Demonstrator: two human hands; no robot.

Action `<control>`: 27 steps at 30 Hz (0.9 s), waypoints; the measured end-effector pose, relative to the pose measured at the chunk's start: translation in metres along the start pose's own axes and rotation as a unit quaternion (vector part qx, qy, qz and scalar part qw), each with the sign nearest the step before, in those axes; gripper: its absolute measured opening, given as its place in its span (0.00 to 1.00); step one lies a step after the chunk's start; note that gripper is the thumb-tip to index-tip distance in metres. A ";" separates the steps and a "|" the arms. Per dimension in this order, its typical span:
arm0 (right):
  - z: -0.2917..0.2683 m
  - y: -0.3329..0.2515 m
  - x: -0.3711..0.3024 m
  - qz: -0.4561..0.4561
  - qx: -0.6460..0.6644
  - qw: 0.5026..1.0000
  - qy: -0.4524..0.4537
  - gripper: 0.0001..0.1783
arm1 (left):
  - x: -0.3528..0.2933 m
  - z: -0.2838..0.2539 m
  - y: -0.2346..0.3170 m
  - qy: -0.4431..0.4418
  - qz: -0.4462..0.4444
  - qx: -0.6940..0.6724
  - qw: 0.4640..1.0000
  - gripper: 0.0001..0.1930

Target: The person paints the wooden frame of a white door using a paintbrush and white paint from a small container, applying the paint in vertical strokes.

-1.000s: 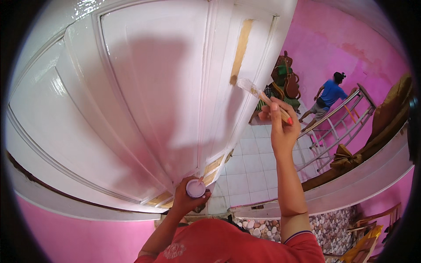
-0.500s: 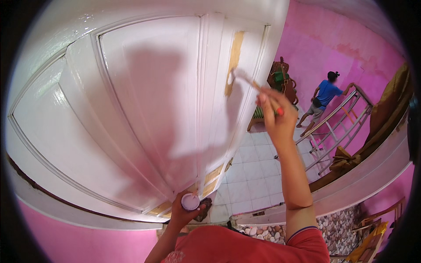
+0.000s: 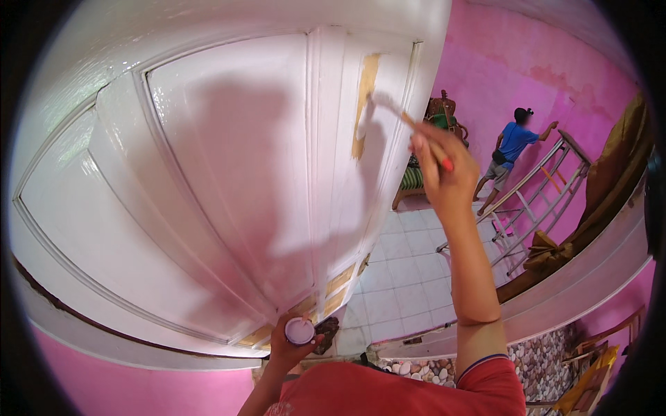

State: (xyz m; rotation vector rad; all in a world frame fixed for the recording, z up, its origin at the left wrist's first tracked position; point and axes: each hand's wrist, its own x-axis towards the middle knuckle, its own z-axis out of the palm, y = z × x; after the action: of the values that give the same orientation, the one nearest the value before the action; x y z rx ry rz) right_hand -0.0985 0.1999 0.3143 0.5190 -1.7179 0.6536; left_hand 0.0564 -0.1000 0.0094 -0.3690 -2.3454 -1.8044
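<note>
A light, stiff brush (image 3: 397, 114) is gripped near the handle's end by the raised right hand (image 3: 442, 170), bristles against the white door (image 3: 229, 180); a small paint pot (image 3: 300, 331), likely slippery, is clasped in the left hand (image 3: 288, 347).

The door (image 3: 208, 180) runs out past the top and left edges of the view, so its full height and its hinge side are cut off. Against the door, the brush (image 3: 388, 109) bristles blur into the wet paint, and the right hand (image 3: 444, 170) hides most of its handle. Below the door, the small cup (image 3: 300, 331) sits in the left hand (image 3: 288, 347), fingers covering its sides; beyond the door, the distant person's (image 3: 510, 149) hands are too small to read.
</note>
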 end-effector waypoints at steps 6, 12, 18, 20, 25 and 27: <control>0.005 -0.002 -0.007 0.013 -0.011 0.996 -0.088 0.12 | -0.002 0.001 -0.003 0.007 0.024 0.021 0.999 0.35; 0.008 0.005 0.049 -0.008 0.037 0.999 0.033 0.08 | -0.003 0.005 -0.005 0.032 -0.027 -0.068 0.997 0.34; 0.001 -0.001 0.009 0.053 0.009 0.998 -0.023 0.09 | -0.008 0.003 -0.015 0.007 -0.007 -0.016 1.000 0.34; 0.008 -0.002 0.006 0.034 0.015 0.998 -0.043 0.08 | -0.010 0.001 -0.015 0.033 -0.035 -0.054 0.997 0.36; 0.015 0.005 0.062 -0.032 0.024 0.999 0.018 0.09 | -0.009 0.003 -0.012 0.031 -0.057 -0.049 0.997 0.37; 0.010 0.002 0.069 -0.002 0.037 0.999 0.032 0.09 | -0.008 0.004 -0.012 0.033 -0.062 -0.034 0.997 0.36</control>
State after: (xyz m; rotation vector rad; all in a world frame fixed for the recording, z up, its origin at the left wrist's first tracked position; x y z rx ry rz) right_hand -0.1229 0.1944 0.3790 0.5471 -1.6377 0.7267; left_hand 0.0610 -0.1000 -0.0053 -0.1711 -2.3138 -1.9245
